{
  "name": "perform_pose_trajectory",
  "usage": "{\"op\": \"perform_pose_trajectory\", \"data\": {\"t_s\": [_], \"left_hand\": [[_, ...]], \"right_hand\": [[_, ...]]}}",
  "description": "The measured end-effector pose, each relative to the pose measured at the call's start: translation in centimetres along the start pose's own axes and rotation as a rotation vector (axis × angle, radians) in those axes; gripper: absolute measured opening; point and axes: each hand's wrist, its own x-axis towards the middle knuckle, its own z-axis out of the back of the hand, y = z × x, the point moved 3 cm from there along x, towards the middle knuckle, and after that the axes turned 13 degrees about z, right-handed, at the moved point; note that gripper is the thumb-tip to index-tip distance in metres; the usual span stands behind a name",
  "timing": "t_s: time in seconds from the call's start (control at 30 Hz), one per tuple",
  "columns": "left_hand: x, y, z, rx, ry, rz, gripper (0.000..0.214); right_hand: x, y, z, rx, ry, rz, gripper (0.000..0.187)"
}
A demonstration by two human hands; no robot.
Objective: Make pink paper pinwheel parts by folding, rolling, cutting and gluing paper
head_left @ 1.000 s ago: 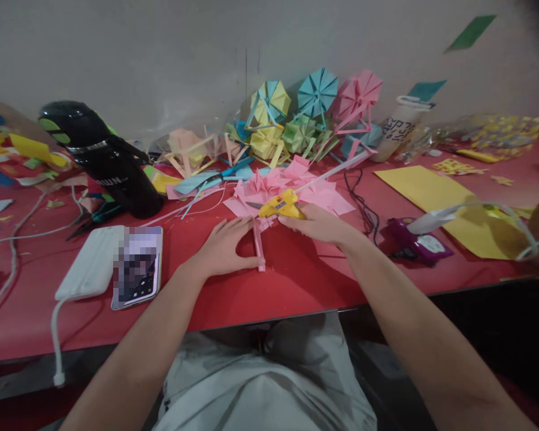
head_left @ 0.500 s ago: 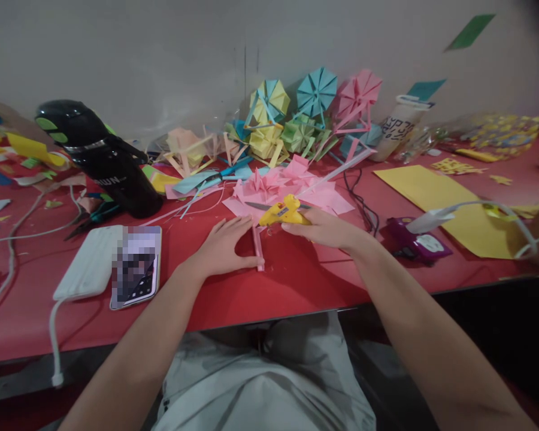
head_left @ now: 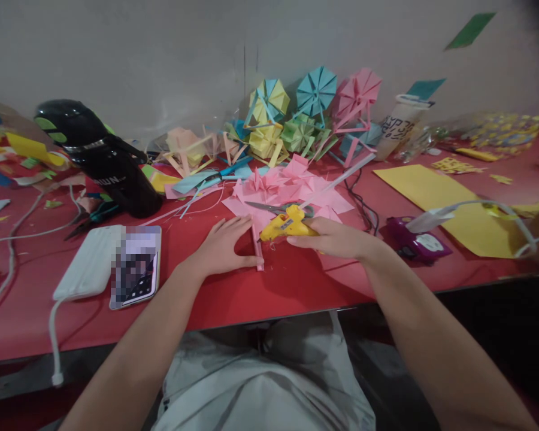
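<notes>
Just below frame centre, the left hand (head_left: 222, 246) lies flat, fingers together, pinning a light, easily creased pink paper strip (head_left: 258, 256) to the red table (head_left: 296, 290), probably best held at its lower end, while the right hand (head_left: 336, 238) curls closed round a yellow glue gun (head_left: 284, 226) at its top.

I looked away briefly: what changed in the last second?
The right hand, holding the glue gun, drew back off the pink papers toward the pink strip, uncovering scissors. The left hand stayed pressed on the strip.
</notes>
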Motion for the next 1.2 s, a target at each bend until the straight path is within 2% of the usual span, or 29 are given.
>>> {"op": "perform_pose_trajectory", "data": {"t_s": [0.3, 0.63, 1.07, 1.2], "left_hand": [[0.1, 0.2, 0.0, -0.002, 0.007, 0.008, 0.106], [0.1, 0.3, 0.0, 0.003, 0.013, -0.002, 0.106], [0.0, 0.1, 0.1, 0.013, 0.010, 0.003, 0.107], [0.1, 0.2, 0.0, 0.023, 0.005, -0.003, 0.105]], "right_hand": [[-0.9, 0.5, 0.0, 0.067, 0.031, -0.003, 0.046], [-1.5, 0.7, 0.0, 0.110, 0.087, 0.064, 0.039], [-2.3, 0.9, -0.1, 0.105, 0.161, 0.018, 0.050], [-2.9, 0.6, 0.3, 0.047, 0.219, -0.063, 0.055]]}}
